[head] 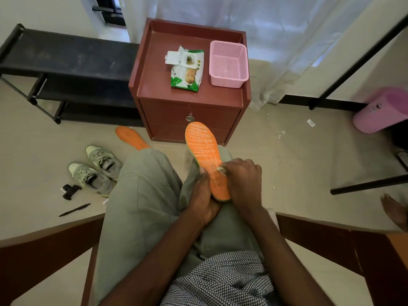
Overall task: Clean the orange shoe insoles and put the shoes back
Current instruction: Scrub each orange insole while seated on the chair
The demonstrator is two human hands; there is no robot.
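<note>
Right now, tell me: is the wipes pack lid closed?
No: the wipes pack on the cabinet has its white lid flipped open to the left, exposing the opening.

orange insole (204, 149) held over lap, second insole (130, 136) on floor, grey shoes (97, 171) beside

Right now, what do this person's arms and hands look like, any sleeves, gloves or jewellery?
Both forearms are bare: no long sleeves reach them. The left hand and right hand wear no gloves, and no rings, watch or bracelets show. Clothing visible nearby is a black-and-white dotted shirt and grey-green trousers.
</note>
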